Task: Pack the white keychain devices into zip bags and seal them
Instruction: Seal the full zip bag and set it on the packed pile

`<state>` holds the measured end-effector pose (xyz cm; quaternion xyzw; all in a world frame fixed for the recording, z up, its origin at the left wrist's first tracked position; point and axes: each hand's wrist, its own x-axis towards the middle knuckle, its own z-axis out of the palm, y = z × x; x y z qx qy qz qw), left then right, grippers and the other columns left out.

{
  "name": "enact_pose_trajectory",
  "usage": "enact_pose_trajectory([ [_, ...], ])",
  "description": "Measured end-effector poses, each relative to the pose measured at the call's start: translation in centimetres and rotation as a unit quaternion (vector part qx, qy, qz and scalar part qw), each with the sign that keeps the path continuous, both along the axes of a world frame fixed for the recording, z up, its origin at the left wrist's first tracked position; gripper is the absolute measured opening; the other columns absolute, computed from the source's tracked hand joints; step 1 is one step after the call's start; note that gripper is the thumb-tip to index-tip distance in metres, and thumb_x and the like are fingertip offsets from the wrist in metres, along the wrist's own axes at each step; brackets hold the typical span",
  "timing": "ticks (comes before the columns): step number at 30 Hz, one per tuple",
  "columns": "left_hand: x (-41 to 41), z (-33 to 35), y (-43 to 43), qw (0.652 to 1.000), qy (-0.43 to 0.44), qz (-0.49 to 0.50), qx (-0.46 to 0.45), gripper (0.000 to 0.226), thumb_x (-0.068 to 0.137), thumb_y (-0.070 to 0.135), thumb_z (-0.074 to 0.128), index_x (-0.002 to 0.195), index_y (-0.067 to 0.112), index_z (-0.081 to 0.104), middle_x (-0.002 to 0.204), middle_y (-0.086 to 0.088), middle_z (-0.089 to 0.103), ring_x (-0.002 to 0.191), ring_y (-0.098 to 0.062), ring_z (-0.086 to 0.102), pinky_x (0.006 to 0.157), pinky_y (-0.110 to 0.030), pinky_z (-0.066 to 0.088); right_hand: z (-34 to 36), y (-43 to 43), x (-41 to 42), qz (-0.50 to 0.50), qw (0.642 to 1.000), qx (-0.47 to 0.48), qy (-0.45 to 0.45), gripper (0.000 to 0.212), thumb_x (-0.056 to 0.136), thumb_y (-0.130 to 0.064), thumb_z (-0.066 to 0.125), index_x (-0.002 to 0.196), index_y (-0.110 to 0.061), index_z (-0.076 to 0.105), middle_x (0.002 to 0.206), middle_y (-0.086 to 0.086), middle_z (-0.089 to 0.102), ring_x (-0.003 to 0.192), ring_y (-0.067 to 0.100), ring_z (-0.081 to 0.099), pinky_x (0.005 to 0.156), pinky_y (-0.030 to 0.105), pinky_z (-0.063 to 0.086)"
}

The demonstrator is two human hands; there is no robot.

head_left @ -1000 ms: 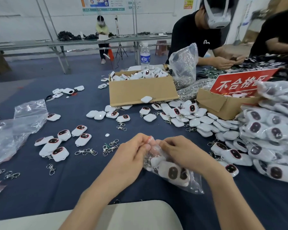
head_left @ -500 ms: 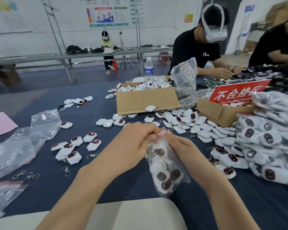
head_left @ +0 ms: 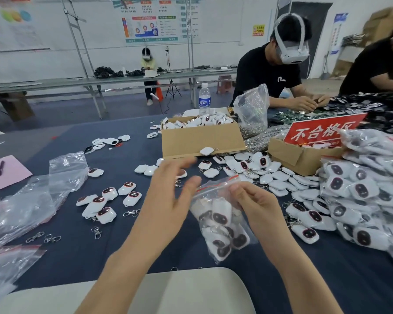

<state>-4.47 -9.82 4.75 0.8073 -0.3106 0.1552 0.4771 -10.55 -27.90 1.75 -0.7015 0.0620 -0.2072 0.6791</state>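
Dark blue cloth [head_left: 100, 257] covers a long work table in a white-walled hall. Just right of the middle of the frame, the right hand [head_left: 256, 205] pinches the upper part of a clear zip bag [head_left: 220, 225], its thumb and fingers curled onto the plastic under the red seal strip [head_left: 216, 183]. The bag hangs down from those fingers and holds several white keychain devices [head_left: 222, 214] with dark oval faces. Whether the strip is pressed closed cannot be told. The left hand [head_left: 168, 200] is just left of the bag, blurred, with its fingers straight and spread and nothing in its grasp.

Loose devices [head_left: 104, 205] lie on the cloth at centre left, with metal clasps [head_left: 132, 213] beside them and empty bags [head_left: 32, 196] crumpled further left. Above the hands a cardboard box [head_left: 202, 139] is heaped with devices, and others are scattered round its base. At the right edge filled bags [head_left: 361, 189] are piled high beside a second box [head_left: 300, 155] that carries a red sign [head_left: 322, 132]. A water bottle [head_left: 204, 98] stands behind the first box. In the upper right a person in a black shirt [head_left: 270, 73] sits at the table wearing a headset
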Motion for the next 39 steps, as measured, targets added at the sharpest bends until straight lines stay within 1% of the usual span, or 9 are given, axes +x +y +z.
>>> enact_pose_trajectory([
  [4,-1.0,-2.8,0.7,0.965,0.252,0.001,-0.073,0.043,0.083,0.066,0.058,0.123,0.049,0.056,0.117,0.027,0.065,0.11,0.008,0.06,0.093,-0.021,0.046,0.0,0.1,-0.6,-0.028,0.999,0.01,0.011,0.03,0.098,-0.022,0.058,0.075,-0.028,0.075,0.076,0.007,0.072,0.065,0.011,0.065,0.056,0.018,0.05],
  [7,-1.2,-3.8,0.3,0.969,0.239,0.004,-0.061,0.012,0.095,0.042,0.064,0.103,0.035,0.07,0.099,0.02,0.074,0.094,0.004,0.066,0.089,-0.03,0.049,0.2,0.3,-0.8,-0.036,0.999,0.0,0.01,0.03,0.098,-0.018,0.056,0.073,-0.022,0.072,0.067,-0.008,0.069,0.06,0.006,0.06,0.054,0.017,0.046],
  [10,-1.3,-2.8,0.5,0.976,0.207,0.014,-0.068,0.018,0.099,0.034,0.062,0.084,0.03,0.071,0.083,0.014,0.074,0.079,-0.002,0.066,0.08,-0.024,0.049,0.3,0.3,-1.4,-0.05,0.999,0.001,-0.016,0.027,0.097,-0.018,0.056,0.078,-0.023,0.075,0.072,-0.004,0.072,0.064,0.007,0.064,0.057,0.019,0.05],
  [14,-1.8,0.0,0.3,0.988,0.124,0.015,-0.094,0.017,0.101,0.035,0.06,0.087,0.033,0.07,0.086,0.015,0.073,0.076,-0.003,0.064,0.071,-0.018,0.046,1.0,-0.5,-2.0,-0.037,0.996,0.013,-0.078,0.027,0.103,-0.021,0.053,0.091,-0.02,0.077,0.096,0.004,0.077,0.094,0.026,0.073,0.083,0.036,0.06],
  [19,-2.2,1.1,0.6,0.989,0.111,0.016,-0.1,0.019,0.101,0.034,0.058,0.088,0.026,0.07,0.085,0.014,0.072,0.075,-0.007,0.061,0.071,-0.024,0.046,1.2,-0.7,-2.5,-0.025,0.993,-0.039,-0.108,0.026,0.103,-0.025,0.051,0.096,-0.026,0.076,0.096,0.0,0.077,0.092,0.02,0.072,0.085,0.037,0.059],
  [27,-1.0,-2.1,0.0,0.972,0.193,0.006,-0.133,0.026,0.104,0.033,0.053,0.085,0.024,0.068,0.086,-0.002,0.075,0.089,-0.033,0.069,0.09,-0.055,0.054,-1.8,-0.5,-0.4,-0.029,0.998,0.023,-0.049,0.028,0.103,-0.022,0.053,0.087,-0.023,0.075,0.093,0.006,0.075,0.095,0.035,0.071,0.085,0.049,0.061],
  [30,0.7,-3.8,-0.8,0.963,0.227,0.022,-0.143,0.025,0.103,0.036,0.055,0.087,0.024,0.071,0.086,0.001,0.076,0.087,-0.025,0.071,0.086,-0.051,0.057,-3.4,-0.7,1.3,-0.026,0.999,0.026,-0.021,0.024,0.104,-0.03,0.053,0.092,-0.028,0.074,0.096,0.008,0.075,0.096,0.038,0.069,0.092,0.058,0.056],
  [34,3.8,-5.6,-2.1,0.938,0.296,0.031,-0.177,0.024,0.103,0.042,0.054,0.092,0.029,0.071,0.09,0.01,0.077,0.079,-0.001,0.069,0.08,-0.029,0.047,-4.8,-0.8,4.1,-0.008,0.996,0.087,0.03,0.024,0.104,-0.037,0.051,0.099,-0.036,0.075,0.103,-0.002,0.078,0.099,0.024,0.074,0.092,0.049,0.056],
  [39,5.7,-9.0,-2.6,0.894,0.403,-0.03,-0.194,0.026,0.097,0.037,0.065,0.118,0.021,0.067,0.111,0.0,0.077,0.107,-0.02,0.071,0.103,-0.045,0.052,-7.1,-1.5,6.2,0.009,0.984,0.165,0.068,0.016,0.1,-0.031,0.06,0.1,-0.031,0.077,0.097,0.003,0.078,0.081,0.019,0.071,0.073,0.036,0.054],
])
